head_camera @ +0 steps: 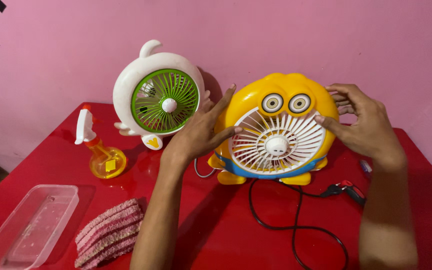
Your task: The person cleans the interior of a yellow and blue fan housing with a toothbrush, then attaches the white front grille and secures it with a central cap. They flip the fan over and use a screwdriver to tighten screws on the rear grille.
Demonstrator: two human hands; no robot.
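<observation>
A yellow cartoon-shaped table fan (275, 127) with a white front grille, two round eyes and a blue band stands upright on the red table (216, 220). My left hand (201, 131) presses flat against its left side, thumb on the grille's edge. My right hand (361, 120) cups its right side, thumb on the grille and fingers behind the body. Both hands hold the fan between them.
A white fan (160, 97) with a green grille stands behind on the left. A yellow spray bottle (101, 152), a clear plastic tray (36, 225) and a folded pink-striped cloth (110, 232) lie at the left. A black cord (296, 220) with clips (347, 190) trails in front. Pink wall behind.
</observation>
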